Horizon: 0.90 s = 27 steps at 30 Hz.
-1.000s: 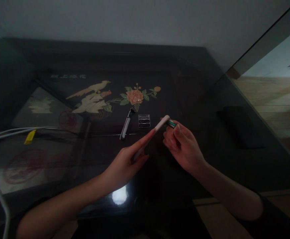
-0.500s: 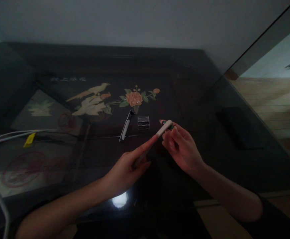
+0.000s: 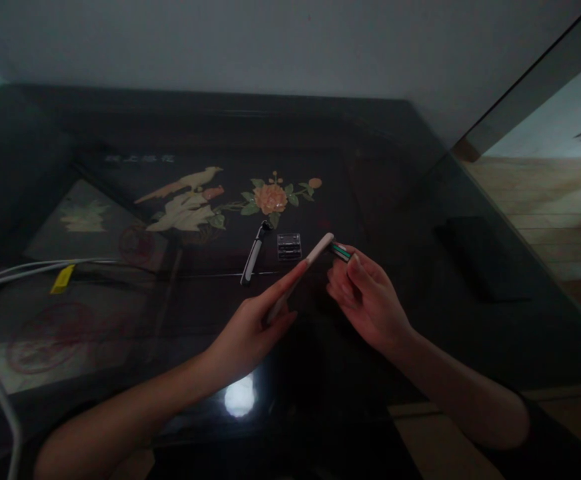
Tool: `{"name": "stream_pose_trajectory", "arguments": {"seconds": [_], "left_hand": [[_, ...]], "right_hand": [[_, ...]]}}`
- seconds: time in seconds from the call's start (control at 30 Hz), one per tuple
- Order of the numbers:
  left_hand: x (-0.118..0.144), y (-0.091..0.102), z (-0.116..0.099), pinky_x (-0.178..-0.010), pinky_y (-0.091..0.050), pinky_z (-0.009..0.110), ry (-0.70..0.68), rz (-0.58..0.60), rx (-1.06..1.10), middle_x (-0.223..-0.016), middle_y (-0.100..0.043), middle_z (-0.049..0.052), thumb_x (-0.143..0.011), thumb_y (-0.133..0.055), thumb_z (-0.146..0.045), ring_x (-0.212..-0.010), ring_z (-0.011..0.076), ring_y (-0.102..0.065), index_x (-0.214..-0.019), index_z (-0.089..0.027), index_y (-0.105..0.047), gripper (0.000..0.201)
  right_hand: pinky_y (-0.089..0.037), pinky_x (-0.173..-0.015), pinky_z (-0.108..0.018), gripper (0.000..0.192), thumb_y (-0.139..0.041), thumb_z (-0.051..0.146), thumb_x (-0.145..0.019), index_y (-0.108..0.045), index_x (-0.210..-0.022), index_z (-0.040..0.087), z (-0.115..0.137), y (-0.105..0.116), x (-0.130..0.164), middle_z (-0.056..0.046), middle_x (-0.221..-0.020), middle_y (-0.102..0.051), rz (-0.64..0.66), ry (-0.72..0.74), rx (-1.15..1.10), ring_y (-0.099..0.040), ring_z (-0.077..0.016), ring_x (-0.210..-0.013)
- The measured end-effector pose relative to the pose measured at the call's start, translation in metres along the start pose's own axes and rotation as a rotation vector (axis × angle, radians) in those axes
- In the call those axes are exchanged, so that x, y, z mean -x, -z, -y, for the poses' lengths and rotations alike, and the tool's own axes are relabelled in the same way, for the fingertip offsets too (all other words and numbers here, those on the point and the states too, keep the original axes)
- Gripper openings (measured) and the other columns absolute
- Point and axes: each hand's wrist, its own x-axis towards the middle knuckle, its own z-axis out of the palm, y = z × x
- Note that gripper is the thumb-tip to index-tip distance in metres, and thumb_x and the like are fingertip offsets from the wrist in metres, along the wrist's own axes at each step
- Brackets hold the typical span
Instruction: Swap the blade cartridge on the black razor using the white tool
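- Razor handle (image 3: 304, 270): pale and slim, held above the dark glass-topped table (image 3: 420, 200), tip angled up and to the right.
- Blade cartridge (image 3: 341, 251): green-striped, just beside the handle tip (contact cannot be told).
- Writing: pale characters (image 3: 139, 159) under the glass, unreadable.
- Left hand (image 3: 250, 330): fingers closed along the handle, forefinger extended.
- Right hand (image 3: 368, 300): fingertips pinched on the cartridge.
- Second razor (image 3: 253, 253) and clear case (image 3: 289, 245) lie beyond.

The scene is dim and grainy, brightest at the pale floor (image 3: 555, 193) far to the right of the hands, with one round glare spot (image 3: 239, 395) on the glossy dark table (image 3: 395, 167) just below them, and straight edges bowing toward the corners.
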Motion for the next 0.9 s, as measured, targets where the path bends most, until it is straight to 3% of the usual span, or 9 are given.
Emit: {"name": "stream_pose_trajectory", "arguments": {"seconds": [0.1, 0.27, 0.6, 0.9], "left_hand": [[0.0008, -0.0011, 0.0011, -0.068, -0.041, 0.021, 0.012, 0.005, 0.015, -0.085, -0.057, -0.001, -0.092, -0.051, -0.015, -0.069, 0.0108, -0.041, -0.154, -0.024, -0.026, 0.067], [0.0029, -0.0052, -0.002, -0.056, -0.033, 0.019, 0.012, 0.048, 0.053, -0.068, -0.041, -0.007, -0.091, -0.051, -0.012, -0.06, 0.01, -0.035, -0.154, -0.027, -0.026, 0.07], [0.0055, -0.0051, -0.0049, -0.055, -0.032, 0.019, -0.019, 0.115, 0.064, -0.067, -0.038, -0.007, -0.091, -0.052, -0.014, -0.06, 0.01, -0.035, -0.153, -0.028, -0.029, 0.067], [0.0001, -0.0014, -0.0023, -0.063, -0.037, 0.022, 0.022, 0.011, 0.023, -0.075, -0.052, -0.003, -0.092, -0.05, -0.014, -0.066, 0.0119, -0.038, -0.154, -0.023, -0.027, 0.067]], "right_hand": [[-0.019, -0.043, -0.025, 0.025, -0.076, 0.04, -0.079, -0.065, -0.086, 0.02, -0.0001, 0.0003, 0.0, 0.009, -0.049, -0.044, 0.002, 0.003, -0.003, -0.023, -0.0061, -0.043], [-0.018, -0.043, -0.025, 0.027, -0.078, 0.041, -0.077, -0.066, -0.089, 0.02, -0.0008, -0.0004, -0.0003, 0.009, -0.049, -0.043, -0.017, 0.002, 0.002, -0.024, -0.0069, -0.044], [-0.021, -0.044, -0.026, 0.031, -0.077, 0.042, -0.076, -0.068, -0.094, 0.019, -0.0011, -0.0009, 0.0004, 0.009, -0.05, -0.043, -0.056, -0.012, 0.028, -0.023, -0.0064, -0.044], [-0.019, -0.043, -0.026, 0.027, -0.076, 0.043, -0.079, -0.063, -0.085, 0.02, 0.0016, -0.0027, 0.0007, 0.009, -0.05, -0.042, -0.003, 0.02, 0.028, -0.023, -0.0071, -0.043]]}}
